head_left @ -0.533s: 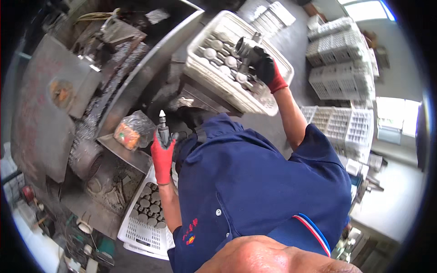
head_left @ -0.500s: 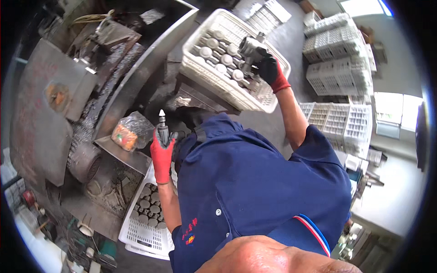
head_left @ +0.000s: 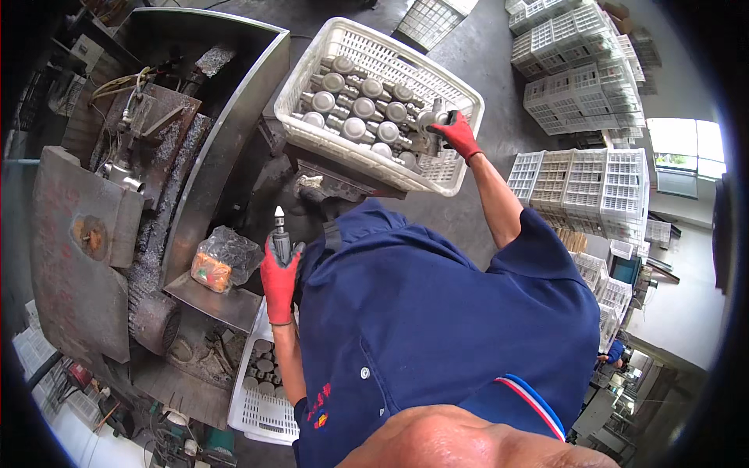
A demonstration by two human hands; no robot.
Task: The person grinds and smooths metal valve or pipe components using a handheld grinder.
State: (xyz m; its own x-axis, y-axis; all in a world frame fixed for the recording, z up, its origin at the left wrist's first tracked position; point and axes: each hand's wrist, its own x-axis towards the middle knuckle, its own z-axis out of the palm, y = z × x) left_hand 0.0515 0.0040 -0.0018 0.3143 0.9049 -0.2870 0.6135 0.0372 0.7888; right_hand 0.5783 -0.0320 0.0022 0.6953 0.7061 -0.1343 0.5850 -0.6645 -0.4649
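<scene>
My right hand (head_left: 460, 134), in a red and black glove, has its fingers closed round a grey metal valve body (head_left: 428, 123). It is at the right end of a white plastic crate (head_left: 406, 64), and the part is low inside it. Rows of similar round-capped metal parts (head_left: 359, 108) lie in that crate. In a matching glove, my left hand (head_left: 279, 282) grips a dark cylindrical tool (head_left: 281, 232) with a white cone-shaped tip, which points away from me. The lower part of this tool is hidden by my palm.
To the left stands a machine with a metal trough (head_left: 204, 148) and shavings. A clear plastic bag (head_left: 243, 251) with something orange rests on a metal ledge. Another crate (head_left: 265, 420) of parts is beside my left forearm. Stacked white crates (head_left: 581, 187) fill the right.
My right hand has lowered the valve body from above the crate into its right end. My left hand keeps hold of the tool. The whole view has shifted a little.
</scene>
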